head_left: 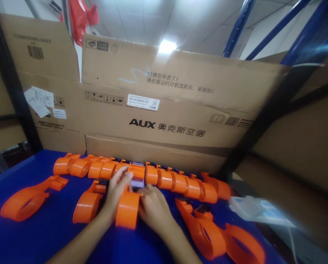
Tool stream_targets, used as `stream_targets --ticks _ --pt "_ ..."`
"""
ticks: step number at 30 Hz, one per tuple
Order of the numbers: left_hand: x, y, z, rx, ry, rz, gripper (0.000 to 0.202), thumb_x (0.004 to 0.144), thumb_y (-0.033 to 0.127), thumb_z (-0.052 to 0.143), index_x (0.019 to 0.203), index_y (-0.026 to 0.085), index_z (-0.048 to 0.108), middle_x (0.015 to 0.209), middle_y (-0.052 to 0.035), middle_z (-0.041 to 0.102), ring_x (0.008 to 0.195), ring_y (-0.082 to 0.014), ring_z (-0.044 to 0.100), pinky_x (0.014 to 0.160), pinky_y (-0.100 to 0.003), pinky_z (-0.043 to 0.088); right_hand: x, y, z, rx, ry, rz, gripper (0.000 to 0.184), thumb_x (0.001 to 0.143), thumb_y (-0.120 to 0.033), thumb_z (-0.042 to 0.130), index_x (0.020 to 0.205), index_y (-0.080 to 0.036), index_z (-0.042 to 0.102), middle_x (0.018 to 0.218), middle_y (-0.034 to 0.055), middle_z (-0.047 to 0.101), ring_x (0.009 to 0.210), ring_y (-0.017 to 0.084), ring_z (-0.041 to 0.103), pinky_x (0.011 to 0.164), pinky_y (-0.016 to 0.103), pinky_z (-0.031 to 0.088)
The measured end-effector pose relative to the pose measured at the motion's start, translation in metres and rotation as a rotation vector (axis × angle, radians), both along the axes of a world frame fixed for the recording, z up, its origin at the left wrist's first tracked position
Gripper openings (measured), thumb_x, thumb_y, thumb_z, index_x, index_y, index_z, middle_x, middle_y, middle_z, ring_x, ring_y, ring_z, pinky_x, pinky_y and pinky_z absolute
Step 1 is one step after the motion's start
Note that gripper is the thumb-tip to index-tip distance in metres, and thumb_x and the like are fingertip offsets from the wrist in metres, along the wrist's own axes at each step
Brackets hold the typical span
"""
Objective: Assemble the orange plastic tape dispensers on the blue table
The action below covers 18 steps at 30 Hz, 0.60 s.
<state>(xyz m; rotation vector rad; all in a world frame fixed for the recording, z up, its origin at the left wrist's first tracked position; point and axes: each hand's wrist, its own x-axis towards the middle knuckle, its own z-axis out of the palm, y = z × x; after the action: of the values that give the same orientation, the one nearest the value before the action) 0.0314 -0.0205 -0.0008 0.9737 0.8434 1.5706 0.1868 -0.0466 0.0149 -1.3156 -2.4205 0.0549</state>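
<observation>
Between my two hands stands an orange plastic ring-shaped piece [127, 211] with a flat arm pointing away from me. My left hand [117, 189] is closed on its left side, thumb and fingers near the arm. My right hand [154, 205] is curled at the right side of the same piece, its fingertips mostly hidden. Just beyond the hands lies a pale violet block [137, 182], below another orange piece [136, 171] in the back row. To the left of my left hand is a similar ring piece [87, 205] with a dark part at its end.
A row of several orange ring pieces [164, 179] runs along the back of the blue table [51, 234]. One loop [25, 203] lies far left, and two more [208, 234] lie at right. A cardboard panel [164, 84] and dark rack posts [252, 117] stand behind.
</observation>
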Motion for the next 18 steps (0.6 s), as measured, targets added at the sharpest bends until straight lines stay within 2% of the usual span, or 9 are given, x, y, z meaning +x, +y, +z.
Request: stream_targets --ticks 2,4,7,9,13,18 --pt "0.0 -0.001 -0.001 0.017 0.017 -0.013 0.043 0.08 0.046 0.073 0.114 0.021 0.062 0.059 0.0065 0.056 0.05 -0.0102 0.051 0.052 -0.021 0.041 0.006 0.004 0.003 -0.039 0.225 -0.037 0.009 0.089 -0.02 0.054 0.084 -0.021 0.062 0.084 0.0062 0.071 0.08 0.022 0.064 0.072 0.029 0.045" --pt "0.0 -0.001 -0.001 0.033 0.044 -0.026 0.043 0.081 0.046 0.072 0.115 0.021 0.062 0.058 0.0061 0.057 0.05 -0.0108 0.052 0.052 -0.021 0.041 0.011 0.008 0.005 -0.098 0.536 -0.057 0.011 0.091 -0.024 0.052 0.081 -0.022 0.056 0.075 0.0027 0.069 0.07 0.019 0.065 0.067 0.028 0.047" --pt "0.0 -0.002 0.0 0.023 0.061 -0.033 0.046 0.081 0.048 0.072 0.116 0.02 0.063 0.055 0.0058 0.057 0.049 -0.0116 0.052 0.051 -0.021 0.041 0.017 0.013 0.007 -0.217 1.021 -0.031 0.014 0.092 -0.031 0.052 0.081 -0.025 0.046 0.067 -0.0009 0.067 0.06 0.018 0.066 0.06 0.028 0.05" --pt "0.001 -0.004 0.002 0.015 0.045 -0.039 0.048 0.079 0.048 0.074 0.116 0.02 0.064 0.057 0.0056 0.058 0.048 -0.0115 0.052 0.051 -0.022 0.042 0.019 0.014 0.009 -0.305 1.243 -0.019 0.016 0.089 -0.034 0.055 0.082 -0.025 0.043 0.065 -0.0018 0.067 0.056 0.019 0.067 0.057 0.028 0.052" --pt "0.005 -0.013 0.008 0.026 0.023 -0.036 0.048 0.076 0.047 0.076 0.114 0.02 0.067 0.062 0.0045 0.059 0.05 -0.0115 0.054 0.053 -0.023 0.042 0.019 0.014 0.012 -0.399 1.404 -0.038 0.021 0.087 -0.039 0.06 0.088 -0.025 0.045 0.061 -0.0048 0.064 0.043 0.016 0.062 0.045 0.025 0.048" --pt "0.009 -0.023 0.015 0.025 0.041 -0.049 0.044 0.079 0.045 0.075 0.115 0.02 0.068 0.064 0.0039 0.06 0.052 -0.0106 0.054 0.054 -0.022 0.04 0.015 0.014 0.015 -0.428 1.36 -0.017 0.026 0.091 -0.047 0.062 0.094 -0.022 0.056 0.055 -0.0082 0.054 0.037 0.009 0.047 0.038 0.02 0.038"
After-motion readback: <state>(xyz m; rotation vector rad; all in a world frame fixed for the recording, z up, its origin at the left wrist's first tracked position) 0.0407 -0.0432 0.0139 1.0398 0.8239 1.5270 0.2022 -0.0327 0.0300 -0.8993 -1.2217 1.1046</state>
